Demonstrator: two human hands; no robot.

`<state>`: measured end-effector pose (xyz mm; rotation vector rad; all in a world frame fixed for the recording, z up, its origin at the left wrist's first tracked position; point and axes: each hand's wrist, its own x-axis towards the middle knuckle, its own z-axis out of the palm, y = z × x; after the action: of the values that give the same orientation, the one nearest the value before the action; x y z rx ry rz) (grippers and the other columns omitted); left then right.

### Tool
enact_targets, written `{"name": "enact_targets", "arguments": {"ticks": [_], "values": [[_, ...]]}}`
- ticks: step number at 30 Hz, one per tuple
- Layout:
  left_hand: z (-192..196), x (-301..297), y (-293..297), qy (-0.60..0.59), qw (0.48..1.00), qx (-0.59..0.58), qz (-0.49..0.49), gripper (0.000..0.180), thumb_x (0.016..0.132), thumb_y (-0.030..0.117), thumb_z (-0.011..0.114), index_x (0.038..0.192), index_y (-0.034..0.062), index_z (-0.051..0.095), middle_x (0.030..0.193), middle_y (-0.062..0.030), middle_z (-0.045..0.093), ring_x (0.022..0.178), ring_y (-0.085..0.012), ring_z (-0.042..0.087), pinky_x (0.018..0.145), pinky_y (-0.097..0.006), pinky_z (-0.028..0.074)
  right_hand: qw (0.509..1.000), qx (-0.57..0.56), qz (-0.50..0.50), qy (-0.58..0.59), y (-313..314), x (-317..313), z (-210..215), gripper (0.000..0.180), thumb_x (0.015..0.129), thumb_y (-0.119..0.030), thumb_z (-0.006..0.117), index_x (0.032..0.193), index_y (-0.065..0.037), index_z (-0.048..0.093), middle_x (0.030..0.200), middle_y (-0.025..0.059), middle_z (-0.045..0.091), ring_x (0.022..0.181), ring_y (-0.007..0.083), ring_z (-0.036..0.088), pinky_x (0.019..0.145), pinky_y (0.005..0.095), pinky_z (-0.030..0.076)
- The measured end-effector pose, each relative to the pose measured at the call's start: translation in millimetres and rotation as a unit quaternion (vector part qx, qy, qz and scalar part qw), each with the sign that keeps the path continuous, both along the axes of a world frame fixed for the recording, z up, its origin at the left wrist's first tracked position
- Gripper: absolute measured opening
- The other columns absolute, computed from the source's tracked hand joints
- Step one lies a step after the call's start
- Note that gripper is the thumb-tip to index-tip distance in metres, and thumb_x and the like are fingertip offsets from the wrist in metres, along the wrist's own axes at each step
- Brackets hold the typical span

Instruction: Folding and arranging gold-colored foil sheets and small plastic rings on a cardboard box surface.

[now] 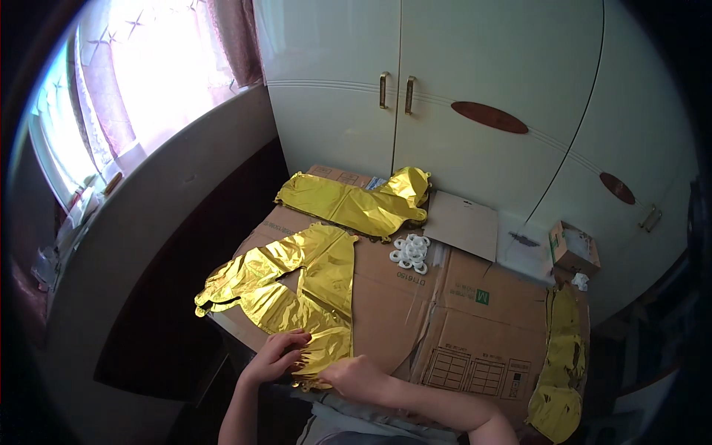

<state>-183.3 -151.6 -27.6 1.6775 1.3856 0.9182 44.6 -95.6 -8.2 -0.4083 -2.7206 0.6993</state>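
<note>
A flat, uninflated gold foil balloon with a cut-out in its middle lies spread over the left part of the cardboard. My left hand rests on its near end, fingers stretched out over the foil. Beside it, my right hand is closed at the balloon's near edge, thumb and fingers pressed together there; the fingertips are partly hidden. Farther back lies a second flat gold foil balloon. A third, narrow gold foil piece hangs along the right edge.
Brown cardboard covers the table. Several white rings are heaped right of the balloon, near a grey-brown card sheet. A small open box and crumpled white paper stand at the right. Pale cupboard doors rise behind.
</note>
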Motion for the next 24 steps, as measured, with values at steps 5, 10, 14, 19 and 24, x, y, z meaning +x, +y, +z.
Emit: {"name": "enact_targets", "arguments": {"ticks": [5,10,14,19,24], "values": [[9.9,0.3,4.6,0.057,0.996,0.066,-0.036,0.022,0.089,0.016,0.049,0.106,0.0022,0.054,0.115,-0.0134,0.057,0.115,-0.0303,0.047,0.095,-0.039,0.037,0.995,-0.072,-0.047,0.055,8.3,-4.4,8.5,0.018,0.081,-0.028,0.060,0.081,-0.010,0.064,0.072,0.0077,0.063,0.068,0.0246,0.062,0.059,0.0360,0.050],[5.9,-3.7,3.2,0.060,0.995,0.073,-0.025,0.018,0.084,0.006,0.051,0.101,0.0018,0.055,0.112,-0.0144,0.058,0.110,-0.0311,0.051,0.091,-0.039,0.041,0.977,-0.198,-0.058,0.056,17.4,-5.9,7.2,0.020,0.080,-0.028,0.061,0.085,-0.009,0.064,0.073,0.0097,0.062,0.068,0.0266,0.062,0.062,0.0367,0.049],[17.0,-12.5,1.5,0.099,0.990,0.104,0.010,0.020,0.079,-0.001,0.051,0.099,0.0011,0.055,0.109,-0.0161,0.058,0.104,-0.0336,0.054,0.087,-0.039,0.043,0.985,-0.172,-0.007,-0.008,6.8,1.5,6.9,0.024,0.080,-0.028,0.061,0.093,-0.008,0.061,0.088,0.0098,0.062,0.080,0.0264,0.061,0.070,0.0369,0.049],[32.3,-25.5,-2.2,0.227,0.951,0.146,0.151,0.023,0.077,0.001,0.054,0.099,0.0008,0.056,0.110,-0.0167,0.057,0.104,-0.0346,0.052,0.089,-0.040,0.041,0.997,-0.069,0.022,-0.014,7.3,-6.2,10.2,0.034,0.079,-0.031,0.062,0.103,-0.006,0.057,0.100,0.0104,0.060,0.094,0.0270,0.058,0.078,0.0371,0.047],[36.5,-38.3,3.8,0.358,0.904,0.101,0.209,0.034,0.074,0.011,0.059,0.107,0.0033,0.055,0.121,-0.0147,0.050,0.114,-0.0322,0.045,0.095,-0.042,0.035,0.996,0.072,-0.016,0.054,20.1,-46.0,1.2,0.051,0.080,-0.036,0.061,0.116,-0.002,0.050,0.120,0.0166,0.048,0.114,0.0318,0.045,0.095,0.0385,0.038]]}}
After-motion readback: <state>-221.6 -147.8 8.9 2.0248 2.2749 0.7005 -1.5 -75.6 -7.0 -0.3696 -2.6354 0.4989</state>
